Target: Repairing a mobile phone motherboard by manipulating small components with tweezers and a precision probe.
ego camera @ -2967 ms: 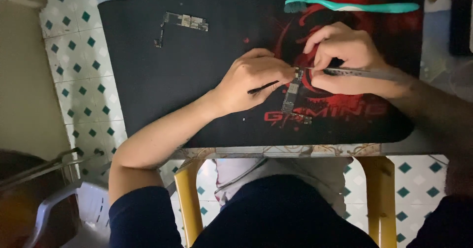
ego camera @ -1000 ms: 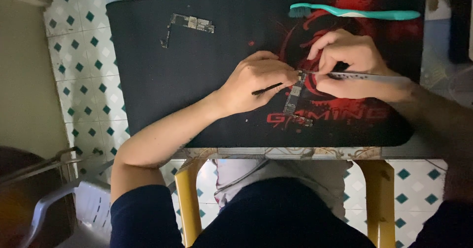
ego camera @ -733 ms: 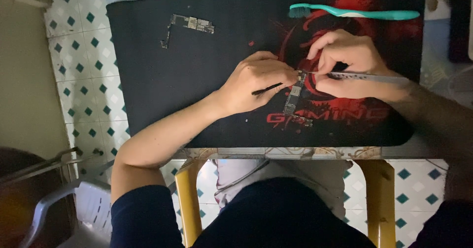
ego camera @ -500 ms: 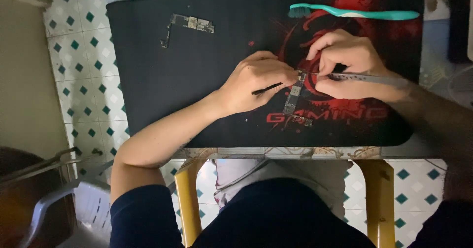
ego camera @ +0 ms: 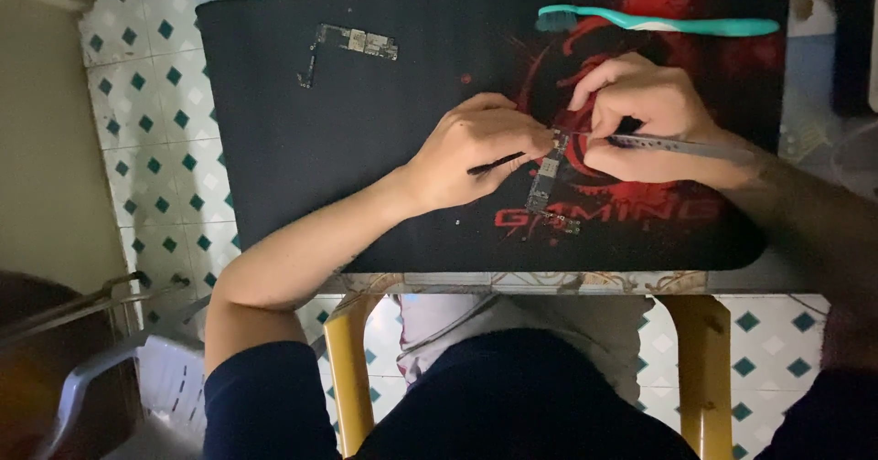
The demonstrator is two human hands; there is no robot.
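Note:
A narrow phone circuit board (ego camera: 545, 181) lies on a black and red desk mat (ego camera: 302, 149). My left hand (ego camera: 480, 144) rests its fingertips on the board's top end and grips a thin dark tool (ego camera: 497, 163) that points left. My right hand (ego camera: 640, 122) is closed around metal tweezers (ego camera: 681, 146), whose tips meet the board's top end beside my left fingers.
A second, L-shaped circuit board (ego camera: 352, 44) lies at the mat's far left. A teal toothbrush (ego camera: 658, 23) lies along the far edge. The small table has yellow legs (ego camera: 347, 369) over a tiled floor. A plastic chair (ego camera: 137, 378) stands at the lower left.
Both hands stay on the board's top end with only slight finger shifts. The view has drifted a little since three seconds ago.

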